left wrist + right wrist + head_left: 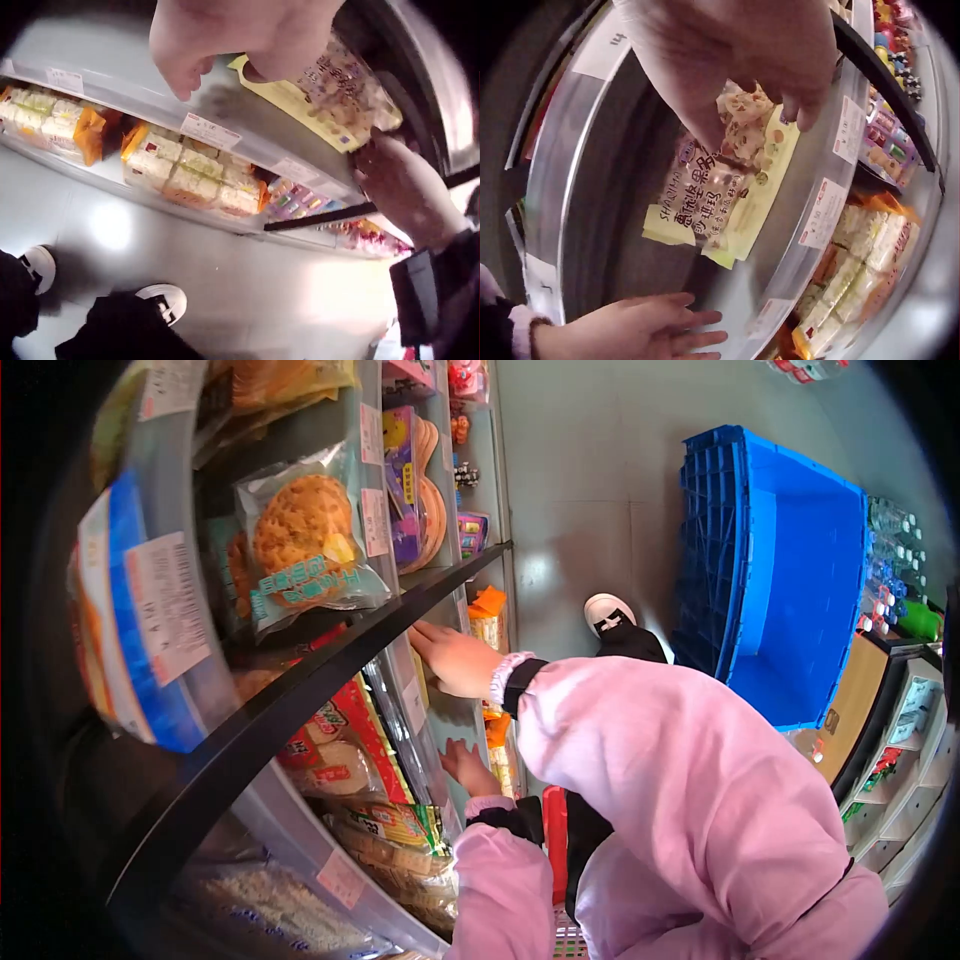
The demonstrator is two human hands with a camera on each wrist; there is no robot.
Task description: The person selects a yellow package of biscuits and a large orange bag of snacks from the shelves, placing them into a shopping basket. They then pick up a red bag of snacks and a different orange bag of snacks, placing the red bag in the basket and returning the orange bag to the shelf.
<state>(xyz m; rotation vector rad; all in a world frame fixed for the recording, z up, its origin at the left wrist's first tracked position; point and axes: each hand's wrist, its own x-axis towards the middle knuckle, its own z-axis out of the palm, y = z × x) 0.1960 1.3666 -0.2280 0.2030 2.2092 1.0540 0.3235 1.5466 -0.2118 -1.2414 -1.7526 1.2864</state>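
Observation:
A yellow-edged, clear packet of shaqima [705,199] lies on a shelf, its printed face showing in the right wrist view. My right hand [460,663] reaches over the shelf and grips the packet's far end, the thumb over the printed face and the fingers at its yellow edge. From below in the head view, my left hand [468,768] reaches towards the same shelf. Its fingers are spread apart beside the near end of the packet in the right wrist view, with nothing held. In the head view the packet is mostly hidden behind the right hand and a black shelf bar [300,690].
Shelves with price labels [210,131] hold bagged pastries [305,540], red packs [350,740] and orange-ended packets [191,169]. A blue crate [800,580] stands on the floor at right. Bottles [890,560] stand beyond it; a red basket [555,840] is near my body.

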